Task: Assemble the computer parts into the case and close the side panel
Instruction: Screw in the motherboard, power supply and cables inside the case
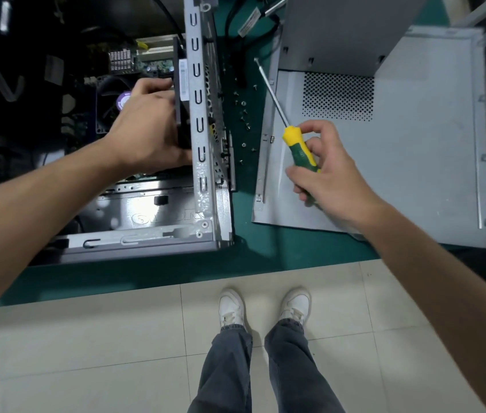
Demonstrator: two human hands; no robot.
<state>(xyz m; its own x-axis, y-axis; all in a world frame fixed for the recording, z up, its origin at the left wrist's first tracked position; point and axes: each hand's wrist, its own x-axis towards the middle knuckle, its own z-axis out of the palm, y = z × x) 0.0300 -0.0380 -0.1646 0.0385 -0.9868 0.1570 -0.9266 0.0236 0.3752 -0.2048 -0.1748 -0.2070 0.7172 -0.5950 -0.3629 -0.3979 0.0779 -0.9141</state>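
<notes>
An open grey computer case [206,120] lies on the green mat, its motherboard and a fan with a purple label [123,100] showing inside. My left hand [146,123] reaches into the case and grips a black flat part [182,84] that stands on edge against the case's right wall. My right hand [328,168] holds a screwdriver [296,144] by its yellow and green handle, its shaft pointing up and left over the loose side panel [414,162]. Several small screws [244,114] lie scattered on the mat between case and panel.
A second grey panel or cover [340,31] lies at the back right, overlapping the side panel. Black cables [235,55] run over the mat behind the screws. The mat's front edge [146,281] drops to a tiled floor where my white shoes stand.
</notes>
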